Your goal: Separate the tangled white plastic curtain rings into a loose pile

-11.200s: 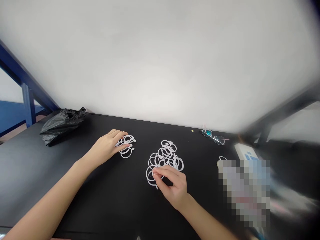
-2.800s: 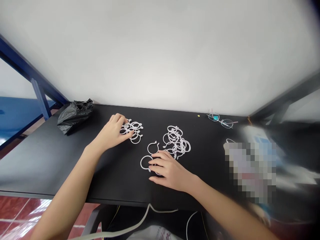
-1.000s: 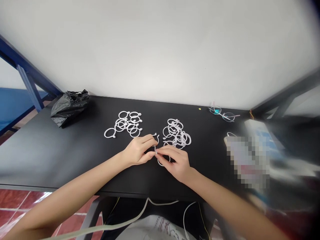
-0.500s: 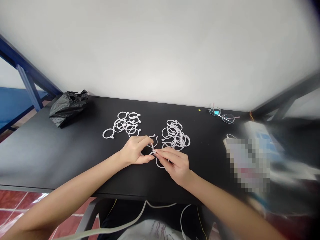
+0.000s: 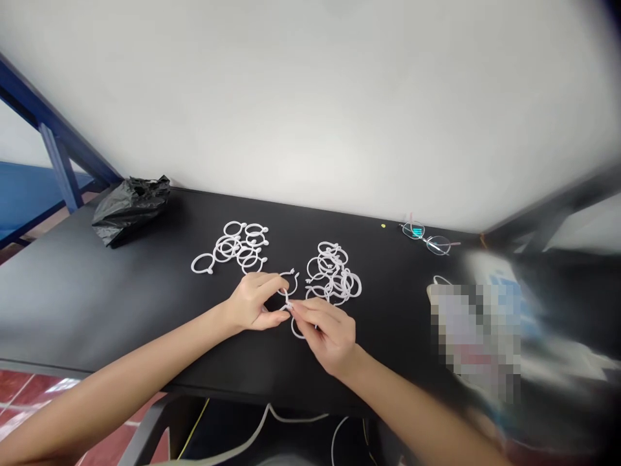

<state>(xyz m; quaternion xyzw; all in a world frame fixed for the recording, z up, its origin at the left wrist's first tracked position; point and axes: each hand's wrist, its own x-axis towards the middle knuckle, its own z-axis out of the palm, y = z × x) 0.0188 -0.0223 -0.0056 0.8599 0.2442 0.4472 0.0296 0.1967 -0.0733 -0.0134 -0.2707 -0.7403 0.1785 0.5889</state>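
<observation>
Between my two hands, just above the table's front half, is a white shower curtain ring (image 5: 286,298). My left hand (image 5: 255,301) grips its curved side between thumb and fingers. My right hand (image 5: 330,329) pinches its end, and the fingertips partly hide the clasp. An open ring (image 5: 297,283) lies just behind my hands, its ends apart. Another ring (image 5: 293,329) is partly covered by my right hand. To the left lies a group of rings (image 5: 211,269) that look fastened. On the right is a tangled pile of rings (image 5: 359,285), some with open ends.
A crumpled black plastic bag (image 5: 130,210) sits at the back left of the black table (image 5: 184,323). Eyeglasses (image 5: 439,245) and a yellow speck (image 5: 383,226) lie near the wall. A blurred-out object (image 5: 470,336) is at the right. White cables (image 5: 298,419) hang below the front edge.
The view has shifted slightly, so the hands and rings appear a little further left and lower. Both hands keep their grip on the same ring.
</observation>
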